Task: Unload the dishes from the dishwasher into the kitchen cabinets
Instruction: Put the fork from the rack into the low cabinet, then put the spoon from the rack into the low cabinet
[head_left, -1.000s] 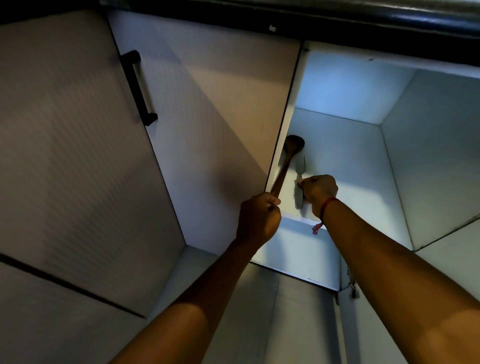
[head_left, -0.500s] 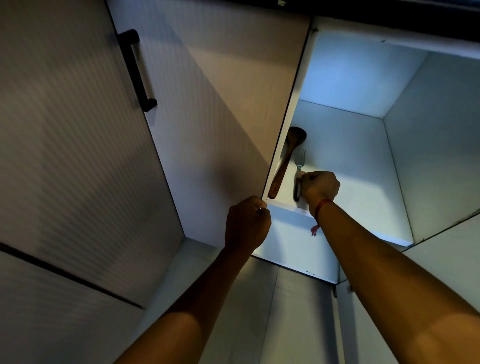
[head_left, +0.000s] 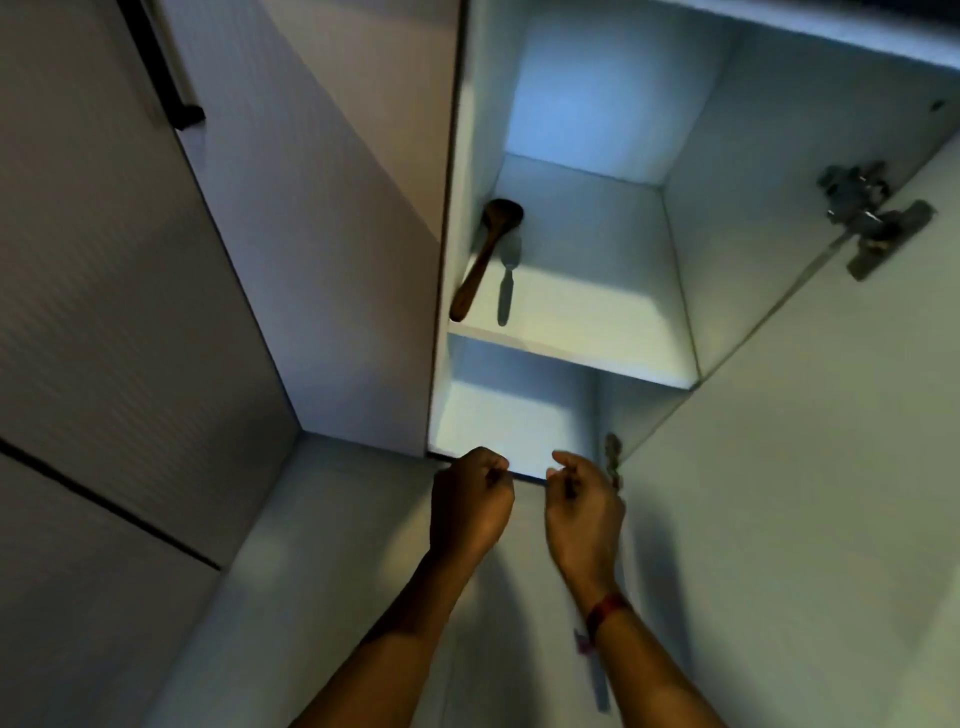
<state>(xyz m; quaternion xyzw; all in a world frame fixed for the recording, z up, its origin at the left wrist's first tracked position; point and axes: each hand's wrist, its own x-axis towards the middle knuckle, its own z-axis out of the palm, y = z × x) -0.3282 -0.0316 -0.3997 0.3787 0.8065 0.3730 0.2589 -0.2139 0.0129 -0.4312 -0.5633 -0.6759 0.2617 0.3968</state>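
A brown wooden spoon lies on the upper shelf of the open white wall cabinet, against its left wall. Beside it on the right lies a metal fork. Both hands are below the cabinet's bottom edge, apart from the utensils. My left hand has its fingers curled and holds nothing. My right hand hangs loosely curled and holds nothing; a red thread band is on its wrist.
The cabinet's door stands open on the right, with a metal hinge near its top. The lower shelf holds nothing I can see. Left is a shut cabinet door with a black handle.
Both hands have let go of the spoon and fork and dropped below the cabinet. The utensils stay on the upper shelf. The view has moved closer and tilted.
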